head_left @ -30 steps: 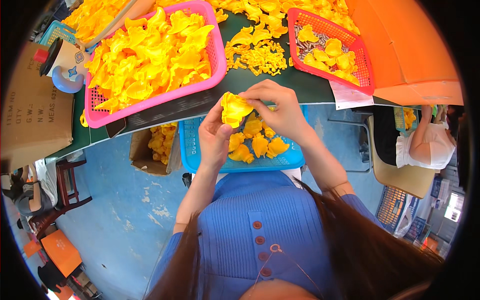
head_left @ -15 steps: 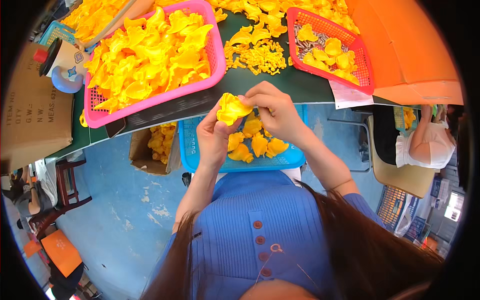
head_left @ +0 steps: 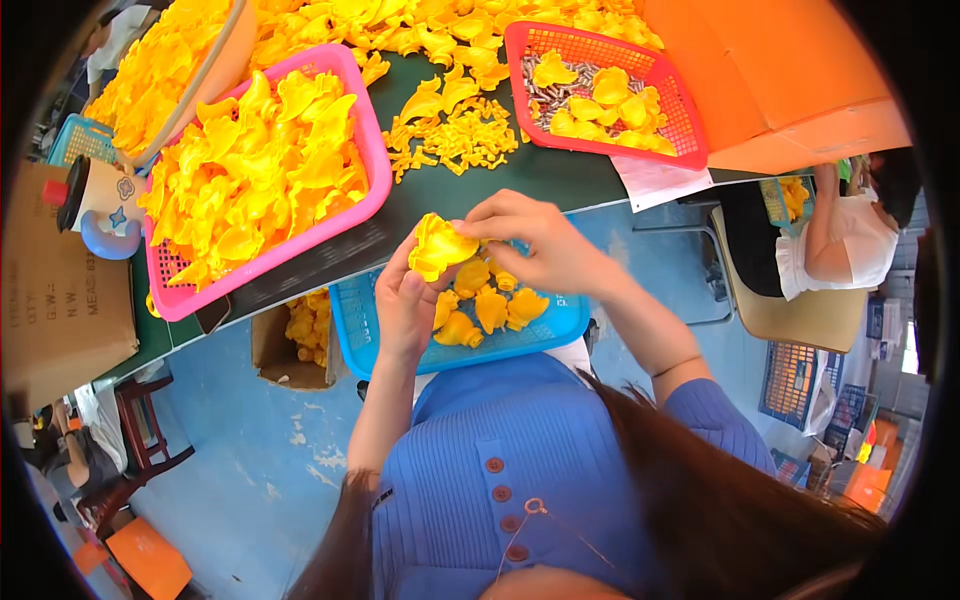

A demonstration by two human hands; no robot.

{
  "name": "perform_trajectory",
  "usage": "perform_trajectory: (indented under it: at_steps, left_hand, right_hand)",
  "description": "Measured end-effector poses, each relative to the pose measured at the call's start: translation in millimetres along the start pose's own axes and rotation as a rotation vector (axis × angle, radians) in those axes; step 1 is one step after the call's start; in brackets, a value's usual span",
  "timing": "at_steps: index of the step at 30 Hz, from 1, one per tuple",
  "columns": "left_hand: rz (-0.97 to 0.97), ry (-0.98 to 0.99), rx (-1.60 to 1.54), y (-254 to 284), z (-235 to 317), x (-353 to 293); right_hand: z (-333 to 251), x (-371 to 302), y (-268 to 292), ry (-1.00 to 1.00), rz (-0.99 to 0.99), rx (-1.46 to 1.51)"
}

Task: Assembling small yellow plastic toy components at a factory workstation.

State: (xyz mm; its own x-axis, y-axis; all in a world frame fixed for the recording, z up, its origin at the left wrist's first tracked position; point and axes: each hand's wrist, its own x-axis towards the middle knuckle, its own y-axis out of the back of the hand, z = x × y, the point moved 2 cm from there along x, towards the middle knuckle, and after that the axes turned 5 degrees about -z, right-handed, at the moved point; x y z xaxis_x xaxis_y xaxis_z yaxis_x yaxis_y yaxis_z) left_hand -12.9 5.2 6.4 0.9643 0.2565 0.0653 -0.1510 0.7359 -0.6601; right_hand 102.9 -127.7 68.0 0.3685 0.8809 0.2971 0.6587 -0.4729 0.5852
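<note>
My left hand is closed around a hollow, curved yellow plastic part, held up in front of the table edge. From the right, my right hand reaches to the same part, its fingers bent and pinching at the rim; whether a smaller piece is between them is hidden. Below both hands, a blue plastic basket holds several rounded yellow parts. Left of my hands stands a pink basket heaped with yellow shell-like parts.
On the dark green table lie small yellow pieces. A red basket holds small metal pieces and yellow shells. Around them are an orange box, a cup and a carton. Another person sits at the right.
The whole view has shifted, so the table and baskets appear further left. My left hand still holds the yellow part, and the right fingers have slid slightly down along its edge.
</note>
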Motion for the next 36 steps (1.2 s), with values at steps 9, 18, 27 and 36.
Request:
perform_trajectory:
  at_steps: [9,18,27,36]
  left_hand:
    - [-0.043,0.076,-0.049,-9,0,-2]
    - [-0.043,0.071,-0.107,-5,12,-7]
    - [-0.08,0.071,-0.188,-10,14,-5]
    - [-0.02,0.078,-0.128,-11,13,-15]
  right_hand:
    - [128,63,128,-0.359,-0.025,-0.623]
    - [150,65,123,-0.33,-0.156,-0.812]
    - [2,42,53,-0.275,-0.069,0.361]
    - [-16,32,17,-0.449,-0.158,0.687]
